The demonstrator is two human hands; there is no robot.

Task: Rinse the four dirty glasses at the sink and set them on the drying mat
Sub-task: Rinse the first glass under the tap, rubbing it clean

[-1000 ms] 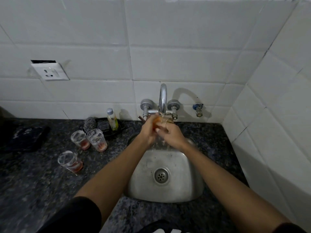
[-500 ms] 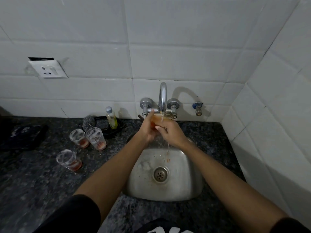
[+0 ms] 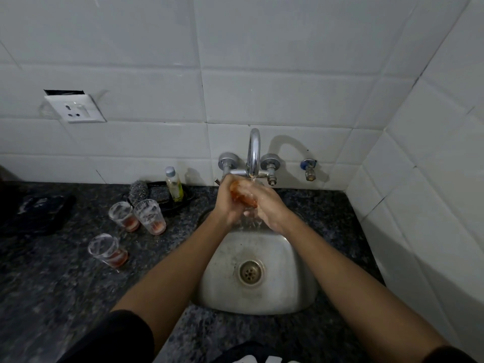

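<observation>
Under the running tap (image 3: 254,150) I hold a small glass (image 3: 242,196) with reddish liquid in it, tilted on its side over the steel sink (image 3: 288,279). My left hand (image 3: 227,203) grips it from the left and my right hand (image 3: 269,208) grips it from the right. Water spills down between my hands. Three dirty glasses with red dregs stand on the dark counter left of the sink: one (image 3: 123,216), one (image 3: 150,216) beside it, and a nearer one (image 3: 106,249). A dark mat (image 3: 39,213) lies at the far left.
A small bottle of yellow liquid (image 3: 174,184) and a steel scrubber (image 3: 140,192) sit on a dark dish by the wall. A wall socket (image 3: 74,108) is at upper left. A second valve (image 3: 309,170) sticks out right of the tap. White tiled walls close the back and right.
The glass has tipped from nearly upright to lying on its side under the stream, and my hands have turned around it. The reddish streak in the sink basin has washed away.
</observation>
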